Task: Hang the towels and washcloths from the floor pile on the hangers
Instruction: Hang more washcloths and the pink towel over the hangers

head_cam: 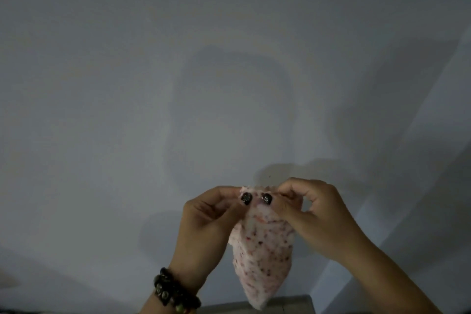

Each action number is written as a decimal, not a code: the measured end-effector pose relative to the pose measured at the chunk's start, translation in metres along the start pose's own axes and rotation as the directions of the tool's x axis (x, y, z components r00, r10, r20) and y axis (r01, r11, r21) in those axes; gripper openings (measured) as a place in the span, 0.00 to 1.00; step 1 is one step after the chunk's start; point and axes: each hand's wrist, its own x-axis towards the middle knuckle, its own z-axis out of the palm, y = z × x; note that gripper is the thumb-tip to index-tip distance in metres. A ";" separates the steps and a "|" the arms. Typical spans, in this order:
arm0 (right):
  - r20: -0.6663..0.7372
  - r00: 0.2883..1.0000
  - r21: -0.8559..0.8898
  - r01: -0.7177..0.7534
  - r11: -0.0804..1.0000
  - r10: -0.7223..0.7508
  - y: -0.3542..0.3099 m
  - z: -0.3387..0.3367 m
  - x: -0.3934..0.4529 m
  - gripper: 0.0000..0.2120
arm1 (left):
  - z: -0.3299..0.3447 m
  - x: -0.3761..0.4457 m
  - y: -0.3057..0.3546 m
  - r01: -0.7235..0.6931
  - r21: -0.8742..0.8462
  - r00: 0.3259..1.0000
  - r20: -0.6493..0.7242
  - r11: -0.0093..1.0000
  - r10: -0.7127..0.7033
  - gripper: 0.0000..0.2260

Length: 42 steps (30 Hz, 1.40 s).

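Note:
A small pink washcloth [262, 255] with red speckles hangs in front of me, tapering to a point at the bottom. My left hand [209, 219] pinches its top edge between thumb and fingers. My right hand [311, 211] pinches the same edge close beside it, so the two thumbs nearly touch. A dark bead bracelet [173, 290] circles my left wrist. No hanger and no floor pile are in view.
A plain pale wall [178, 84] fills nearly the whole frame, with my shadow on it. A wall corner runs diagonally at the right [397, 186]. A grey flat-topped surface [285, 304] shows at the bottom edge below the cloth.

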 end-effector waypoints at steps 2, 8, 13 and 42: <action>0.077 0.996 -0.140 0.054 0.989 -0.043 0.008 -0.009 0.003 0.17 | -0.005 0.007 0.006 -0.023 0.039 1.000 -0.021 0.999 0.024 0.08; 0.080 0.947 -0.506 0.308 0.806 -0.312 0.006 -0.031 0.023 0.08 | -0.019 0.032 0.016 0.018 0.371 1.000 -0.029 0.929 -0.008 0.05; -0.011 0.939 -0.598 0.269 0.755 -0.344 -0.017 -0.046 0.028 0.16 | -0.008 0.037 0.033 0.082 0.215 0.996 0.004 0.973 -0.085 0.06; -0.651 0.525 -0.231 0.552 0.801 -0.549 -0.126 -0.097 0.127 0.06 | 0.078 0.104 0.254 -0.630 0.402 0.769 0.209 0.664 0.604 0.07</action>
